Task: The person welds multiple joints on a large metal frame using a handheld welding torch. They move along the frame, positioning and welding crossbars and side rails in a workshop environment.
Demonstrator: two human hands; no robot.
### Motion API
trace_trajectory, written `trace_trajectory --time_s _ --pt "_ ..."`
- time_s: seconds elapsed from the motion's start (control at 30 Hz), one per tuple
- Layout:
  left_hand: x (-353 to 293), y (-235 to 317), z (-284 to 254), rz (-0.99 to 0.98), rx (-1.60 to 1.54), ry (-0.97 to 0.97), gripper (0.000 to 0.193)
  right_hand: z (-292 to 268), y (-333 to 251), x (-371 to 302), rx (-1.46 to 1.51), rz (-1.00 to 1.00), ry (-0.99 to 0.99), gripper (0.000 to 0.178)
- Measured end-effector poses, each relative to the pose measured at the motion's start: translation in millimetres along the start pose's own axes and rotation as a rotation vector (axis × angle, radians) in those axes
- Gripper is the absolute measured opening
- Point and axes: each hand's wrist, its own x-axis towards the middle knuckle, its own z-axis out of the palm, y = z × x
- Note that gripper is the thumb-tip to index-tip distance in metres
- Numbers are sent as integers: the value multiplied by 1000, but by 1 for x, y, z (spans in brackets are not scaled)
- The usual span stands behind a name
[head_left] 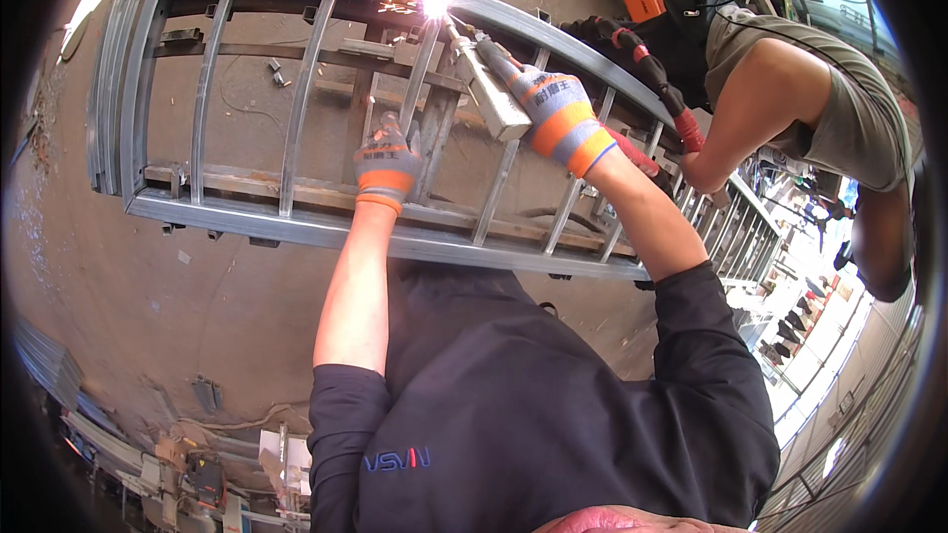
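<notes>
A long silver metal frame (pixel 222 212) with several crossbars lies in front of me, like a ladder. My right hand (pixel 565 118), in a grey and orange work glove, is closed round a white-bodied welding gun (pixel 494 99). The gun's tip points up and left at the far rail, where a bright welding spark (pixel 435 4) glows at the end of a crossbar (pixel 420 69). Lower on that same crossbar, my gloved left hand (pixel 387 160) is closed round the bar. The glare hides the joint itself.
Another person's bare leg and grey shorts (pixel 859 89) are close on the right, near the frame's far rail. Brown support beams (pixel 365 89) run beneath the frame. An orange box (pixel 649 0) stands at the back. Metal stock and machinery (pixel 205 474) lie at lower left.
</notes>
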Motion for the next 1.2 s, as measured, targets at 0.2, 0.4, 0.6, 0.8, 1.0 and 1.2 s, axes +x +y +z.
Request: trace_trajectory --time_s 0.2,0.4,0.6,0.8,1.0,1.2 --pt "0 2 -10 -20 -45 -27 61 0 4 -2 9 -22 52 106" --pt "1 -2 -5 -17 -26 -82 66 3 6 -6 54 -28 83 104" --pt "2 -3 0 -26 -43 -22 67 5 9 -9 20 -32 73 100" --pt "3 -2 -6 -49 -65 -95 71 8 14 -13 9 -68 145 90" --pt "6 5 -28 -76 -100 -209 77 11 17 -12 23 -39 80 91" --pt "4 9 -36 -80 -159 -135 66 -2 27 -40 69 -10 22 104"
